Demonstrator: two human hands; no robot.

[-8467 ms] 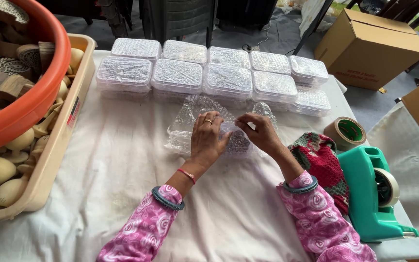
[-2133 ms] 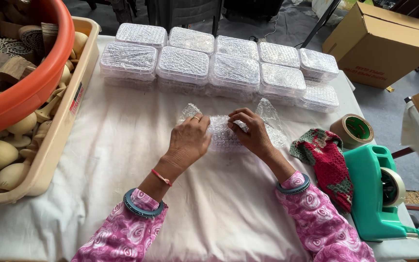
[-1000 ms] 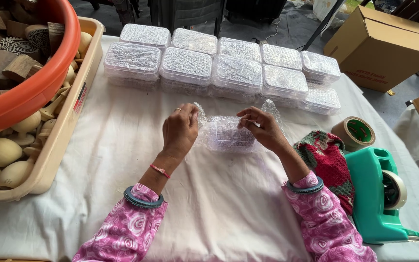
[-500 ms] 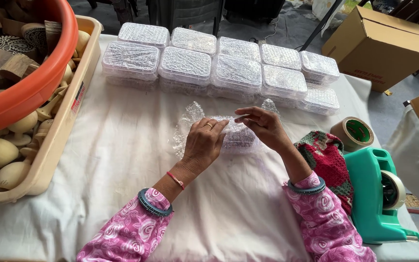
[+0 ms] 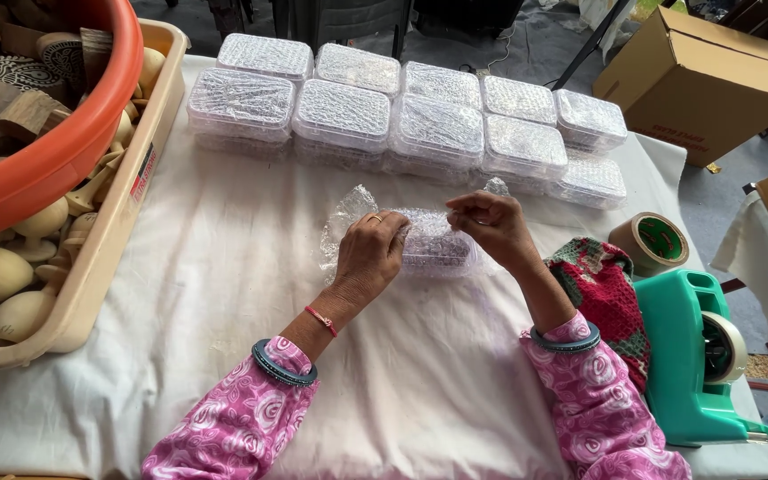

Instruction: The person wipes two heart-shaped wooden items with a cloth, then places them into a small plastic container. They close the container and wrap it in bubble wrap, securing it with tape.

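Note:
A small clear plastic box (image 5: 437, 249) lies on the white cloth, partly wrapped in a sheet of bubble wrap (image 5: 348, 213). My left hand (image 5: 368, 256) presses down on the box's left end, holding the wrap against it. My right hand (image 5: 489, 227) pinches the far edge of the bubble wrap just above the box's right end. A loose corner of wrap sticks up behind each hand.
Several wrapped boxes (image 5: 402, 116) stand in two rows at the back. An orange tub (image 5: 55, 151) of carved wooden blocks sits in a beige tray (image 5: 104, 267) of wooden pieces at left. At right are a knitted cloth (image 5: 602, 293), a tape roll (image 5: 655, 240), a teal tape dispenser (image 5: 691, 356) and cardboard boxes (image 5: 704, 80).
My left hand has slid onto the box's left end and pressed the wrap down. My right hand has lifted slightly with the wrap's far edge pinched.

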